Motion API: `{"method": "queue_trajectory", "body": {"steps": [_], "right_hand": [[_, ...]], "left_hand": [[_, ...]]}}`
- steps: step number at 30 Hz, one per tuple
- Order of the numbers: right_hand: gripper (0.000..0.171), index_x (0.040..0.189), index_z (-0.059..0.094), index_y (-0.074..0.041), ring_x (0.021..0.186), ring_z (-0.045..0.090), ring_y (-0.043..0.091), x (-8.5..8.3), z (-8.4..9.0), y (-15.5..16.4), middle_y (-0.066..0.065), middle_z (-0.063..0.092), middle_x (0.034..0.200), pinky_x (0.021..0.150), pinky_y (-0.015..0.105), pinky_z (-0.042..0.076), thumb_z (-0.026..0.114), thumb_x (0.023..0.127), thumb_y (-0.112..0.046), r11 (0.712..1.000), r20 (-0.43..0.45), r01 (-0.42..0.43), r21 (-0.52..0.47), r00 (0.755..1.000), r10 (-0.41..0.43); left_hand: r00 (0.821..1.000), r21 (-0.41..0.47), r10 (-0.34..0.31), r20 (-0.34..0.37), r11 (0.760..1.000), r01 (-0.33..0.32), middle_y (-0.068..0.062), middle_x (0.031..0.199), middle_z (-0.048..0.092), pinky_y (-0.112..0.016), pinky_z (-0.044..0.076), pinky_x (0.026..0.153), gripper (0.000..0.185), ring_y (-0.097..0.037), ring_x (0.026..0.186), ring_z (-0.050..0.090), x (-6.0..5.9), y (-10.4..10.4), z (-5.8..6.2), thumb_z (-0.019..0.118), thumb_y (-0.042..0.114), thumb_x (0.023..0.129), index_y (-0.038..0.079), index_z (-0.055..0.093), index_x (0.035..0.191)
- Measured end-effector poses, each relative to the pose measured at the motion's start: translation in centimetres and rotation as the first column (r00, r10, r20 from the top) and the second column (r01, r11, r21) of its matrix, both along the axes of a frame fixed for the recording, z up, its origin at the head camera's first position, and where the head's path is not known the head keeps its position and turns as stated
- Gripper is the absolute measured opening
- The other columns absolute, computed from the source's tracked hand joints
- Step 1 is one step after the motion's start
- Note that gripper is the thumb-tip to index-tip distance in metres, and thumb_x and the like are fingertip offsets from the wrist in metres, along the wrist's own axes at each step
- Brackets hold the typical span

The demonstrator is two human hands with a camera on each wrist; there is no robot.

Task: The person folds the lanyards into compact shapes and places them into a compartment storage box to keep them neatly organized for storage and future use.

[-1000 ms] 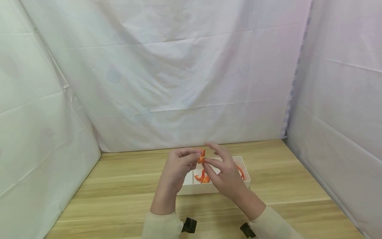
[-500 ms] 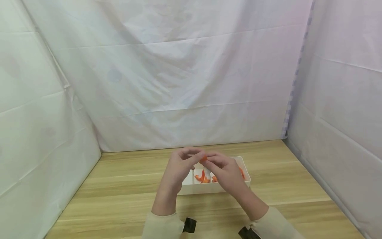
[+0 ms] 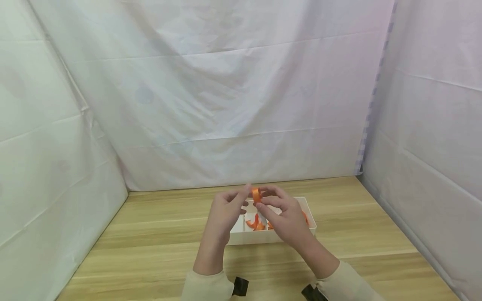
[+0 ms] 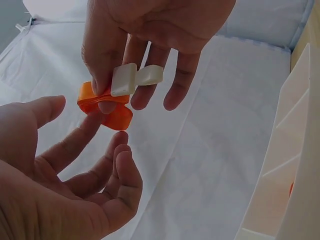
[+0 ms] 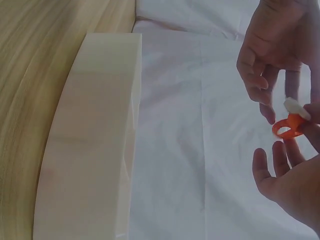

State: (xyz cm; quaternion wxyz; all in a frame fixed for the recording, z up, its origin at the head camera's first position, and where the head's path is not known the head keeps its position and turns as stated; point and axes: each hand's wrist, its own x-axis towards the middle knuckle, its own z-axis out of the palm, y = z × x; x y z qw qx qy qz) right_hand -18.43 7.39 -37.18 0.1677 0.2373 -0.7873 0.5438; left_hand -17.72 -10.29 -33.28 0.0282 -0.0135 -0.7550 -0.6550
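Observation:
My right hand pinches a glossy orange ribbon, bent into a loop, between thumb and fingers. A small white piece with a loop-like end sits against the ribbon, beside the right thumb. In the left wrist view the left index finger reaches to the ribbon loop, while the left thumb stands apart from it. The left hand is otherwise loosely spread. In the right wrist view the ribbon lies between both hands. Both hands are raised over a white divided tray.
Several orange ribbon pieces lie in the tray's compartments, partly hidden by my hands. The tray stands on a wooden table. White curtains enclose the back and both sides.
A second ago the left hand pinched the orange ribbon while the right fingers were spread. Both hands then closed in; now the right hand pinches it and the left grip has loosened.

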Motion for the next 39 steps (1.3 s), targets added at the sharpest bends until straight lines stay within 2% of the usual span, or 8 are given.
{"method": "queue_trajectory", "body": {"steps": [6,11,17,23,29,32,35,39], "right_hand": [[0.014,0.108,0.085,-0.012,0.127,0.063,0.029,0.4,0.1,-0.1,0.001,0.062,0.147,0.096,0.042,0.058,0.076,0.1,-0.018,0.999,-0.043,-0.022,0.049,0.999,0.024],[0.012,0.106,0.085,-0.015,0.125,0.065,0.029,0.9,0.3,-0.4,0.001,0.067,0.137,0.098,0.037,0.058,0.076,0.1,-0.018,0.998,0.014,-0.054,0.011,0.998,0.054],[0.011,0.105,0.085,-0.014,0.119,0.068,0.029,1.1,0.4,-0.7,0.002,0.07,0.128,0.095,0.031,0.059,0.077,0.099,-0.018,0.999,0.035,-0.04,-0.022,0.999,0.04],[0.009,0.103,0.085,-0.011,0.109,0.07,0.023,1.1,-0.1,-0.9,0.003,0.071,0.123,0.09,0.032,0.061,0.078,0.098,-0.013,0.999,-0.132,0.028,0.039,0.991,-0.023],[0.008,0.097,0.085,-0.009,0.099,0.069,0.016,1.4,-0.5,-1.2,-0.001,0.07,0.11,0.084,0.03,0.06,0.078,0.095,-0.005,0.998,-0.261,0.032,0.054,0.965,-0.017],[0.008,0.096,0.086,-0.013,0.094,0.066,0.011,1.7,-0.3,-1.3,-0.004,0.068,0.104,0.082,0.028,0.059,0.078,0.097,-0.012,0.999,-0.167,0.0,0.032,0.986,0.006],[0.01,0.096,0.086,-0.017,0.091,0.063,0.011,2.0,0.1,-1.2,-0.004,0.067,0.1,0.078,0.026,0.056,0.078,0.099,-0.023,1.0,0.054,-0.025,-0.01,0.998,0.025],[0.017,0.104,0.086,-0.017,0.098,0.064,0.014,2.4,0.8,-1.0,0.001,0.072,0.107,0.083,0.027,0.056,0.078,0.098,-0.031,0.996,0.331,-0.028,-0.079,0.942,0.053]], "left_hand": [[0.998,0.093,-0.056,0.003,0.994,0.055,-0.007,0.126,0.073,-0.044,0.059,0.099,0.037,-0.023,0.12,0.065,-0.4,-0.1,-0.1,0.074,0.037,0.1,0.006,0.079,0.118],[0.995,0.203,-0.072,-0.071,0.976,0.085,-0.011,0.116,0.076,-0.042,0.058,0.102,0.029,-0.02,0.111,0.07,-0.8,-0.3,-0.1,0.073,0.021,0.101,-0.001,0.072,0.121],[0.988,0.277,-0.013,-0.151,0.959,0.055,-0.02,0.111,0.081,-0.047,0.049,0.108,0.029,-0.026,0.094,0.076,-0.6,-0.1,0.2,0.072,0.013,0.101,0.011,0.052,0.121],[0.982,0.244,0.029,-0.188,0.97,0.018,-0.015,0.107,0.081,-0.043,0.055,0.101,0.016,-0.024,0.097,0.075,-0.5,0.1,0.6,0.076,0.015,0.099,0.007,0.067,0.109],[0.989,0.284,0.044,-0.14,0.959,-0.003,-0.002,0.104,0.078,-0.04,0.059,0.099,0.021,-0.022,0.104,0.072,-0.6,0.0,0.7,0.082,0.02,0.094,0.004,0.078,0.107],[0.993,0.37,0.037,-0.112,0.929,0.007,-0.003,0.108,0.077,-0.042,0.058,0.103,0.018,-0.021,0.107,0.071,-0.8,-0.2,0.7,0.081,0.017,0.094,0.003,0.078,0.105],[0.995,0.437,0.032,-0.091,0.899,0.012,-0.001,0.108,0.075,-0.042,0.058,0.102,0.01,-0.019,0.106,0.07,-0.9,-0.4,0.9,0.079,0.014,0.096,0.005,0.077,0.101],[0.996,0.468,0.017,-0.085,0.883,0.025,0.002,0.103,0.075,-0.039,0.059,0.094,0.006,-0.017,0.099,0.069,-0.9,-0.5,1.0,0.079,0.013,0.097,0.007,0.078,0.097]]}}
